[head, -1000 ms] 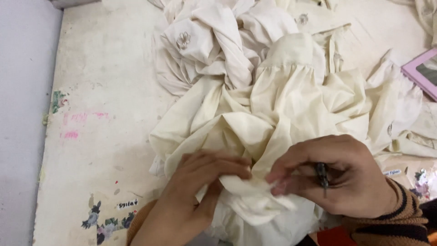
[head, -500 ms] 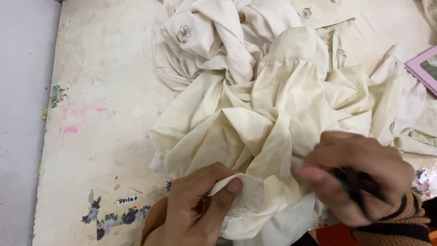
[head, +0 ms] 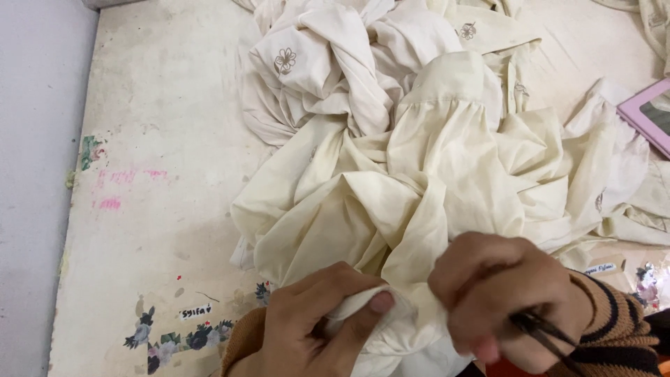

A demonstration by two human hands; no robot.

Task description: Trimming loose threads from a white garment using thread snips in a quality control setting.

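Moved: right hand (head: 513, 300) has curled over since a second ago.
Cream cotton garment heap (head: 433, 174): piled on the stained worktop (head: 160, 139).
Left hand (head: 317, 321): fingers pinch a fold.
Thin dark metal tool (head: 541, 329): clenched in right fingers.
Risk: its point could snag cloth or prick the left thumb.

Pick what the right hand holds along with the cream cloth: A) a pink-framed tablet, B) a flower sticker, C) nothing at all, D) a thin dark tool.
D: the right hand is closed on the cream cloth with a thin dark tool sticking out between its fingers; the tool's kind cannot be told.
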